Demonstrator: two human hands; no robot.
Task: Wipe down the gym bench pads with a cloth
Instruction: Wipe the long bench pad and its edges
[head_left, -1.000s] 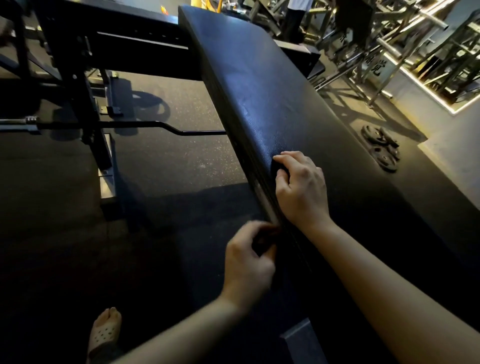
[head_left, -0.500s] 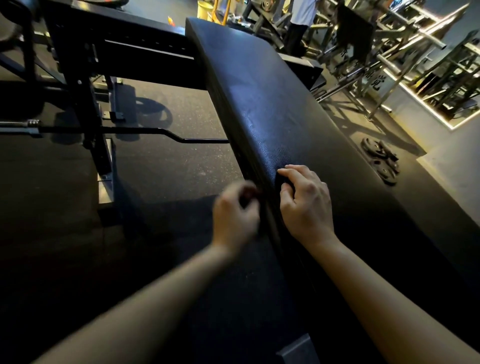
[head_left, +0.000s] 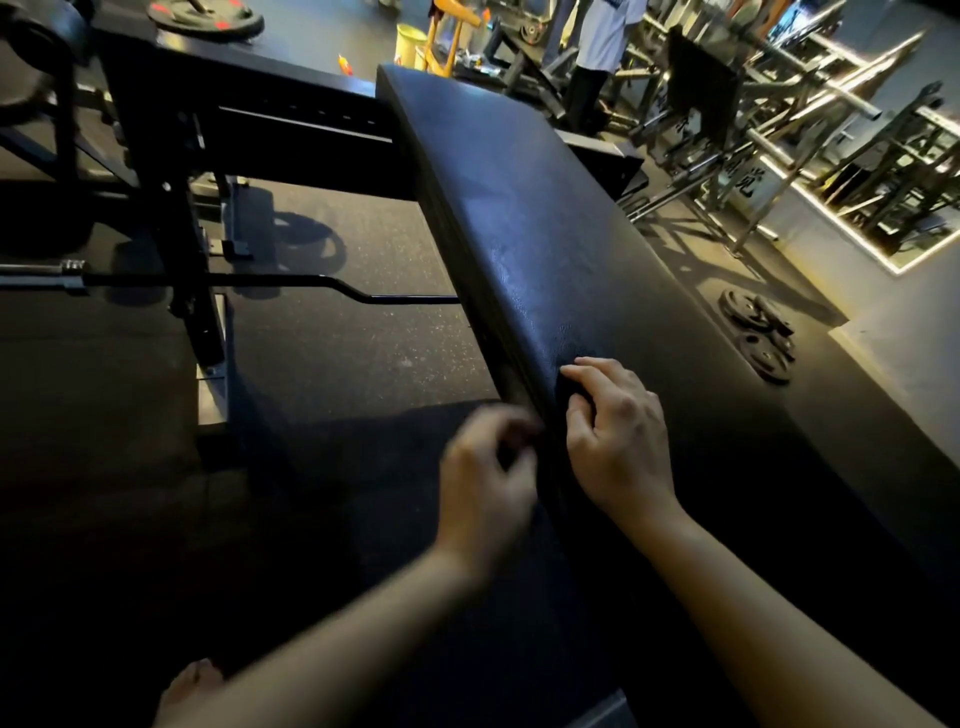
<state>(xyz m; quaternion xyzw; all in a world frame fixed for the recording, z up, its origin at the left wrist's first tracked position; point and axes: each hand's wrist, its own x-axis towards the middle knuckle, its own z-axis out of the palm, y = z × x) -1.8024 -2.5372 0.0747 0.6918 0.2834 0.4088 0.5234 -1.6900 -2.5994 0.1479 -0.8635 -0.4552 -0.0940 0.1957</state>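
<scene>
A long black bench pad (head_left: 545, 218) runs from the bottom middle up to the top middle of the head view. My right hand (head_left: 618, 441) rests on the pad's left top edge, its fingers curled over a dark cloth (head_left: 566, 389) that barely stands out against the pad. Just to its left, my left hand (head_left: 483, 483) is at the pad's side face, blurred, with fingers curled and pinching what looks like the cloth's hanging part. The two hands are almost touching.
A curved barbell bar (head_left: 291, 283) passes under the pad from the left, beside a black rack frame (head_left: 176, 208). Weight plates (head_left: 758, 332) lie on the floor at right. A person (head_left: 597, 47) stands among machines at the back. My foot (head_left: 189, 686) shows at the bottom left.
My left hand has slid forward along the pad's side, from near my right wrist to beside my right hand. The right hand stays on the pad's edge. The view has tilted up.
</scene>
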